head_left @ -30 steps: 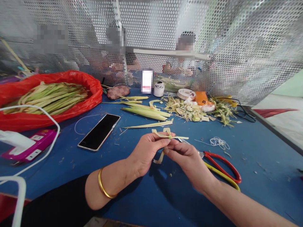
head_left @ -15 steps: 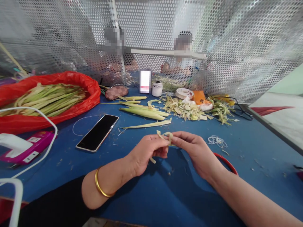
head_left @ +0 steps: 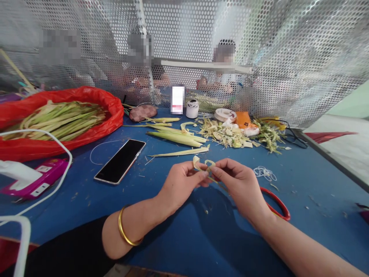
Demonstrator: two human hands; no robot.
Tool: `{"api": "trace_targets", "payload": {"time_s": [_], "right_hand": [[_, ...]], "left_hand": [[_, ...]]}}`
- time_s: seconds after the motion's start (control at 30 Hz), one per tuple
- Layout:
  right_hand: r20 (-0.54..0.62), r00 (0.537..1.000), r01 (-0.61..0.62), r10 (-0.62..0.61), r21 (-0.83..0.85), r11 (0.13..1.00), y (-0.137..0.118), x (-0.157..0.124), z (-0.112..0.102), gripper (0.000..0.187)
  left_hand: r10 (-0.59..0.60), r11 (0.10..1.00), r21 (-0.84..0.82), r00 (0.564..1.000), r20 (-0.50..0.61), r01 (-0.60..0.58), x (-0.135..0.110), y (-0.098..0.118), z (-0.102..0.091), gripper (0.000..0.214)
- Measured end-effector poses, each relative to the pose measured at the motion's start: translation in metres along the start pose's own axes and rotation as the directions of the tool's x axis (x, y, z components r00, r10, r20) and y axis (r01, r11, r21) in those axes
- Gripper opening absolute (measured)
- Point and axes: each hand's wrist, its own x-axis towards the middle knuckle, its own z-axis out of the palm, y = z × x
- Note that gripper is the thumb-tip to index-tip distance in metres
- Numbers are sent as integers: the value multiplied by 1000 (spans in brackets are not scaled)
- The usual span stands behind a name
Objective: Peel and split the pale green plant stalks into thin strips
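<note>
Between my two hands is a thin, pale green strip of leaf, bent into a loop near the fingertips. My left hand pinches it between thumb and fingers, a gold bangle on that wrist. On the other side my right hand pinches the same strip, and a narrow end runs below its thumb. Beyond the hands lie several longer pale green leaves on the blue table. A red ring-shaped handle shows partly behind my right wrist.
A red plastic bag of leaf strips stands at left, near a purple power strip with white cables. A phone lies flat. Leaf scraps, a tape roll and white thread are at right. People sit behind the perforated screen.
My fingers have shifted on the strip, and its loop stands more open. The right hand has turned slightly; more of the red handle shows beside its wrist.
</note>
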Motion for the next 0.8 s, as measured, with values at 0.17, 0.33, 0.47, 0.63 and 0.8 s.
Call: {"api": "trace_targets", "payload": {"time_s": [0.17, 0.33, 0.47, 0.63, 0.8], "right_hand": [[32, 996, -81, 79, 81, 993, 4, 1, 0, 28], [16, 997, -70, 69, 109, 992, 6, 1, 1, 26], [24, 998, -68, 66, 115, 991, 6, 0, 1, 27], [22, 999, -29, 27, 88, 996, 7, 2, -2, 26], [6, 1000, 27, -27, -51, 998, 13, 8, -3, 25]], "left_hand": [[-10, 1000, 26, 998, -60, 12, 0, 3, 0, 9], [5, 998, 55, 997, -77, -1, 1, 2, -1, 11], [9, 999, 50, 998, -55, -7, 2, 2, -2, 8], [-63, 998, -13, 998, 20, 63, 3, 3, -3, 14], [-160, 986, -33, 986, 52, 162, 5, 2, -6, 17]]}}
